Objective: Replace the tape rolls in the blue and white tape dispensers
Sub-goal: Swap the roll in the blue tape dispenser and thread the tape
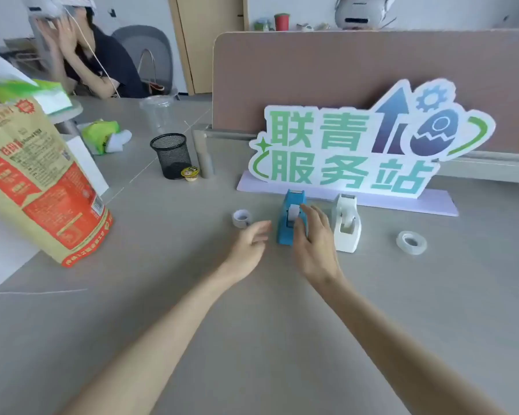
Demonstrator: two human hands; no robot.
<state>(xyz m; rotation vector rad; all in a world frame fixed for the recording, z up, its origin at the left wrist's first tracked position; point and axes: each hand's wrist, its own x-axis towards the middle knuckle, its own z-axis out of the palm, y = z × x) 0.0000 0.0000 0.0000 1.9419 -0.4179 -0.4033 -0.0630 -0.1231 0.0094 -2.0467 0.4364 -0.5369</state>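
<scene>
Left hand (250,245) spread, empty, beside blue dispenser (288,221); right hand (313,238) loosely against it; table (252,339) bare nearby.

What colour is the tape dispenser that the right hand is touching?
Blue. The head view shows the blue tape dispenser under the right hand, beside the white tape dispenser.

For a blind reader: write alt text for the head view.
Two bare hands reach for a blue dispenser on a grey table: right hand on it, left hand open beside it. A white dispenser stands to the right, with loose tape rolls at left and right.
</scene>
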